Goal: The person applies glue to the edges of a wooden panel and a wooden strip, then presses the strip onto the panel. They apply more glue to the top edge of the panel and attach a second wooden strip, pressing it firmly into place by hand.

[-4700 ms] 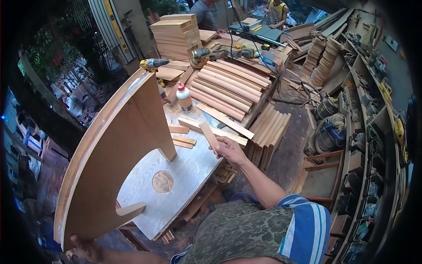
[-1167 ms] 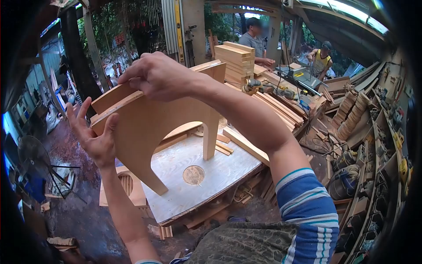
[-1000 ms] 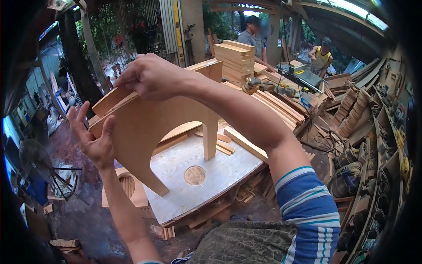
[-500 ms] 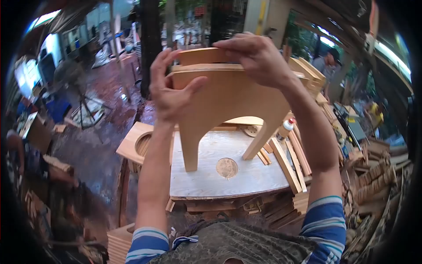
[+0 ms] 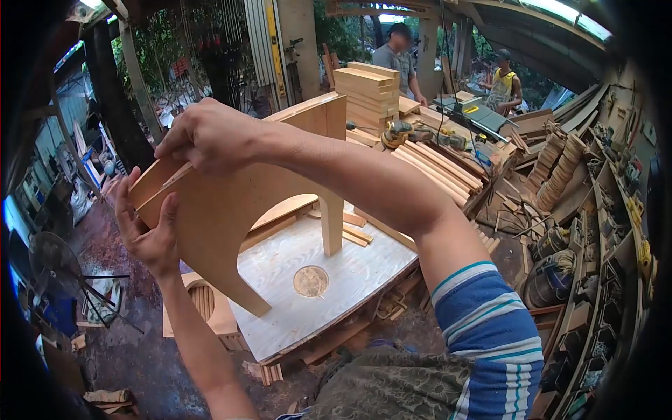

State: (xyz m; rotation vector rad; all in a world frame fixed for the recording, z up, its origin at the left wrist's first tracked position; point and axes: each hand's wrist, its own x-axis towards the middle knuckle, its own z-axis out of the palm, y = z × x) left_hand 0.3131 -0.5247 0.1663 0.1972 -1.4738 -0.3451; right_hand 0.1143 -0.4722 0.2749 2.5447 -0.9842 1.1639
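Note:
A wooden panel with an arched cutout and two legs [image 5: 217,210] stands upright on the whitish work board [image 5: 364,262]. At its upper left corner my left hand [image 5: 147,231] grips the edge, thumb on the near face and fingers behind. My right hand [image 5: 210,136] is closed at the top edge, just above my left hand, on a thin wooden strip [image 5: 150,185] that lies along the panel's top. My right forearm crosses in front of the panel. A round inset [image 5: 311,281] shows in the board.
Stacked planks [image 5: 367,98], a power tool [image 5: 397,133] and wooden rods [image 5: 441,171] lie behind at the right. Two people [image 5: 402,59] are at the back. A holed wooden piece [image 5: 203,308] is at the board's left, a fan [image 5: 56,259] farther left.
The view has turned to the right, so the panel and my hands appear farther left. My right hand has come closer to my left hand along the top edge.

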